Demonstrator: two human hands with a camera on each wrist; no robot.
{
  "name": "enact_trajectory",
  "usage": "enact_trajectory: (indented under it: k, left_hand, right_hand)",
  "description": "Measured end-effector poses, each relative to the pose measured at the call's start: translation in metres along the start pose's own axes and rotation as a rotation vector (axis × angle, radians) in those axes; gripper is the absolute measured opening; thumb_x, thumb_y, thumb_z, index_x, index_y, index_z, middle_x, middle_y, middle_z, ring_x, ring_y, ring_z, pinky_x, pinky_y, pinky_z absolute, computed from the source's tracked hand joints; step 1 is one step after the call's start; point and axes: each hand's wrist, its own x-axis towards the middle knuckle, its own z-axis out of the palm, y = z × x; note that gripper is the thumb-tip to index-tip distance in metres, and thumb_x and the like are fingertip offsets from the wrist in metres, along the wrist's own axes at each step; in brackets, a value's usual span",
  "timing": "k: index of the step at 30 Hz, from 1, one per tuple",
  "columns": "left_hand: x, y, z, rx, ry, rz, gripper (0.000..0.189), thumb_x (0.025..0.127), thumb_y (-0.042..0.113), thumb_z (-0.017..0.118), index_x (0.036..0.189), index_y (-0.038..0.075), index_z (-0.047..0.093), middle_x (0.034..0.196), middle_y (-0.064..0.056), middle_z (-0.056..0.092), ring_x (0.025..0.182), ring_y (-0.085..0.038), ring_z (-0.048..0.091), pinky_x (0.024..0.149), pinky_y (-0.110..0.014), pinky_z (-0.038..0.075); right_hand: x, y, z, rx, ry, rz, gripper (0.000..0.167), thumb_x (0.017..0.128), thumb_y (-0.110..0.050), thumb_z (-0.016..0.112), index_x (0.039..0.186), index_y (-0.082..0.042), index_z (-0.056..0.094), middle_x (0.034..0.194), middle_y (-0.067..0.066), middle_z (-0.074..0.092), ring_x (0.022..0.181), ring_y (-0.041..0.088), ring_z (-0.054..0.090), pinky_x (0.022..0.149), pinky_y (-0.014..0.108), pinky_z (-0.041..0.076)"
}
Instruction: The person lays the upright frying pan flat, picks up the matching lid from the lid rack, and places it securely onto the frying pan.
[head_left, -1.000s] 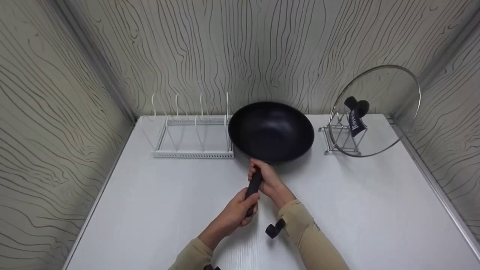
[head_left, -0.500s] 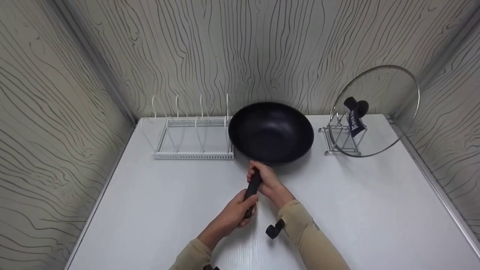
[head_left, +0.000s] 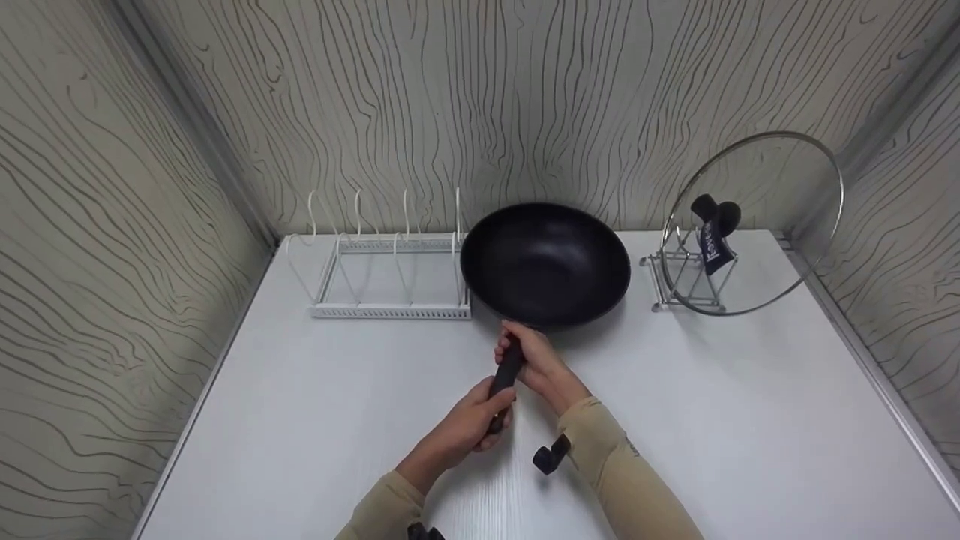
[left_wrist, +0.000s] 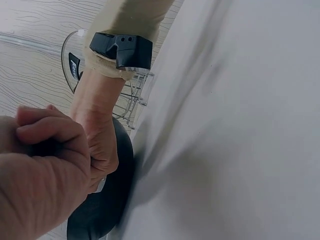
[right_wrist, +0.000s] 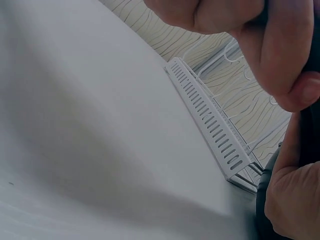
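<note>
Near the back edge of the table [head_left: 315, 420], just beside a white rack [head_left: 391, 311], I see a black pan [head_left: 546, 266], its handle [head_left: 508, 367] gripped by the right hand [head_left: 538, 358] and, nearer the front edge, by the left hand [head_left: 466, 421].

White rack [head_left: 390, 311]: beyond and left of the left hand [head_left: 466, 420], 4 curved wires [head_left: 458, 210] along its back | glass lid [head_left: 772, 232]: beyond and right of the right hand [head_left: 537, 360], on edge in a metal wire stand [head_left: 658, 306], dark knob [head_left: 726, 218] | white tabletop [head_left: 750, 427]: beneath both hands | 3 grain-patterned walls [head_left: 540, 97]: beyond and on either side
</note>
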Motion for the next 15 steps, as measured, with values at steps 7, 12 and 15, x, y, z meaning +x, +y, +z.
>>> enact_trajectory:
  k: [7,12,15]
  left_hand:
    - [0.0006,-0.0024,0.0003,0.014,0.03,-0.011,0.034,0.108,0.04,0.052,0.116,0.007,0.049,0.078,0.002,0.054,0.049,-0.007,0.037,0.044,-0.021,0.028]
    - [0.0016,-0.005,0.0,0.015,0.042,-0.016,0.032,0.109,0.038,0.052,0.116,0.008,0.049,0.077,0.002,0.053,0.049,-0.007,0.037,0.044,-0.021,0.028]
    - [0.0021,-0.0064,0.0,0.006,0.044,-0.014,0.031,0.109,0.037,0.052,0.115,0.008,0.049,0.077,0.002,0.053,0.049,-0.007,0.037,0.044,-0.021,0.029]
  right_hand:
    - [0.0034,0.0016,-0.0008,0.0,0.022,0.0,0.025,0.107,-0.016,0.053,0.083,-0.009,0.054,0.066,-0.002,0.051,0.062,0.012,0.051,0.06,0.026,0.048]
    - [0.0044,0.0034,-0.0024,-0.016,0.028,0.0,0.024,0.106,-0.019,0.055,0.085,-0.008,0.054,0.067,-0.001,0.052,0.063,0.013,0.052,0.06,0.026,0.048]
    - [0.0041,0.004,-0.0026,-0.017,0.032,-0.004,0.024,0.106,-0.02,0.056,0.085,-0.008,0.055,0.067,-0.002,0.052,0.063,0.012,0.052,0.06,0.026,0.048]
